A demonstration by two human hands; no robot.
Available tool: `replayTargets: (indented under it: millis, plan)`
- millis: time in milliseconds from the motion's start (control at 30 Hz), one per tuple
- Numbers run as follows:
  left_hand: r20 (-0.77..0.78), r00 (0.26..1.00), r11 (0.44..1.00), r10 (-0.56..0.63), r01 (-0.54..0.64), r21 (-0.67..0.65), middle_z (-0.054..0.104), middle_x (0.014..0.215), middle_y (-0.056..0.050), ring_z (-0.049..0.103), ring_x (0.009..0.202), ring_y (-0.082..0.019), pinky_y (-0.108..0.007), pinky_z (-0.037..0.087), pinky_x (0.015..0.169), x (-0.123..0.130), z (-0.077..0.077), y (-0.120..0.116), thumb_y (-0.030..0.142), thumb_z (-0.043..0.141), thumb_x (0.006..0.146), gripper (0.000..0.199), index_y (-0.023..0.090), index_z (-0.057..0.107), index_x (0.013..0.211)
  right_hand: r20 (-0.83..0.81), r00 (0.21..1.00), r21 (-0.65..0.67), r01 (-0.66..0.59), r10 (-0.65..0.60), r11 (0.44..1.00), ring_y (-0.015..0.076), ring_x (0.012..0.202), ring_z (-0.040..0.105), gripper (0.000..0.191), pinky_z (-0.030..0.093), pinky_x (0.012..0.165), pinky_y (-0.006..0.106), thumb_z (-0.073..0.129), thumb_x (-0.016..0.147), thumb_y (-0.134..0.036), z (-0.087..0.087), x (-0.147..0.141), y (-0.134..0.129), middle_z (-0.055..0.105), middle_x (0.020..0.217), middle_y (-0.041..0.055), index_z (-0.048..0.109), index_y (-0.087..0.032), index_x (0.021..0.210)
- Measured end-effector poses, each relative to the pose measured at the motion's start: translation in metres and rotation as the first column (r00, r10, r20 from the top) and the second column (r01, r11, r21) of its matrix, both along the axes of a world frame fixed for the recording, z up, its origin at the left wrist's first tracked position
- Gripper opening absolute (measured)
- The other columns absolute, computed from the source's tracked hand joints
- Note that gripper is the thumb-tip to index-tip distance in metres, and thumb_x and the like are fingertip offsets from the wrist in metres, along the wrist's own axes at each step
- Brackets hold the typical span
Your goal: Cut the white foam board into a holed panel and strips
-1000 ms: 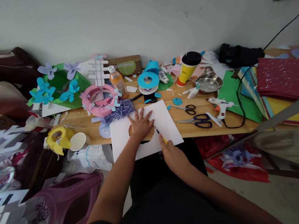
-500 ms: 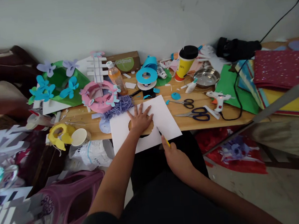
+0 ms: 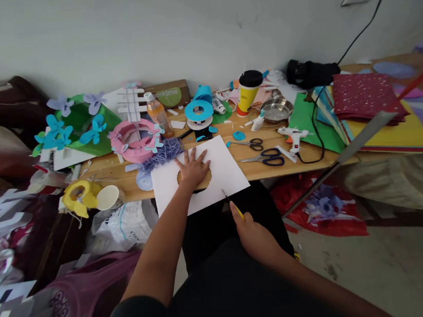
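White sheet under left hand

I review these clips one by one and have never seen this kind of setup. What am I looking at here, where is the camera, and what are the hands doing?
There is no machine: a person wears a camera on the head, looking down at their own two hands. The left hand presses flat on a brown disc lying on a white sheet that overhangs the wooden table's near edge. The right hand holds a yellow-handled craft knife, its tip at the sheet's near edge. Further back lie scissors, a glue gun, a yellow cup, a pink paper ring and stacked coloured sheets.
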State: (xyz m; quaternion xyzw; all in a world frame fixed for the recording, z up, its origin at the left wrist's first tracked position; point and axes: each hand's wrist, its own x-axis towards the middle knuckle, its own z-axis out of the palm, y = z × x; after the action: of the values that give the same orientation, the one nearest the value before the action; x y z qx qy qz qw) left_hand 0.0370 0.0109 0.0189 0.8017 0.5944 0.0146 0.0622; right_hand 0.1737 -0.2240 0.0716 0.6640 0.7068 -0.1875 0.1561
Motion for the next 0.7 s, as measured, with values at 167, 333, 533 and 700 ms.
replayTargets:
  millis: [167, 333, 533, 700]
  plan:
    - [0.016, 1.000, 1.000, -0.005, 0.004, 0.016, 0.020, 0.166, 0.000, 0.010, 0.153, -0.036, -0.077, 0.003, 0.111, -0.001, 0.000, -0.001, 0.059, 0.029, 0.098, 0.056, 0.047, 0.028, 0.153, -0.107, 0.992, -0.036, 0.058, -0.062, 0.998, 0.0227, 0.072, 0.071, 0.058, 0.053, 0.061, 0.031, 0.032, 0.102, -0.014, 0.006, 0.013, -0.017, 0.064, 0.102, 0.0138, 0.020, -0.016, 0.159]
    - [0.015, 1.000, 1.000, 0.004, -0.004, 0.005, 0.021, 0.166, 0.001, 0.006, 0.153, -0.035, -0.074, 0.005, 0.113, -0.003, 0.002, -0.004, 0.054, 0.024, 0.100, 0.054, 0.045, 0.029, 0.153, -0.328, 0.938, 0.052, 0.137, -0.113, 0.989, 0.0242, 0.084, 0.070, 0.053, 0.054, 0.076, 0.036, 0.030, 0.105, -0.025, 0.013, 0.033, -0.037, 0.065, 0.099, 0.0112, 0.027, -0.019, 0.157]
    - [0.005, 1.000, 1.000, 0.000, 0.000, 0.028, 0.022, 0.166, 0.000, 0.015, 0.152, -0.032, -0.071, 0.010, 0.115, -0.007, 0.002, -0.019, 0.043, 0.024, 0.102, 0.053, 0.040, 0.028, 0.155, -0.516, 0.853, 0.308, 0.273, -0.081, 0.912, 0.0233, 0.090, 0.066, 0.052, 0.050, 0.086, 0.036, 0.027, 0.106, -0.029, 0.011, 0.042, 0.008, 0.066, 0.100, 0.0114, 0.031, -0.015, 0.155]
    - [0.006, 1.000, 0.997, -0.005, 0.005, 0.072, 0.022, 0.166, 0.003, 0.014, 0.153, -0.030, -0.070, 0.009, 0.117, -0.013, -0.002, -0.032, 0.044, 0.024, 0.102, 0.052, 0.043, 0.030, 0.154, -0.426, 0.902, 0.280, 0.203, -0.068, 0.938, 0.0244, 0.097, 0.065, 0.051, 0.048, 0.086, 0.035, 0.030, 0.105, -0.027, 0.000, 0.030, 0.080, 0.066, 0.106, 0.0139, 0.030, -0.016, 0.156]
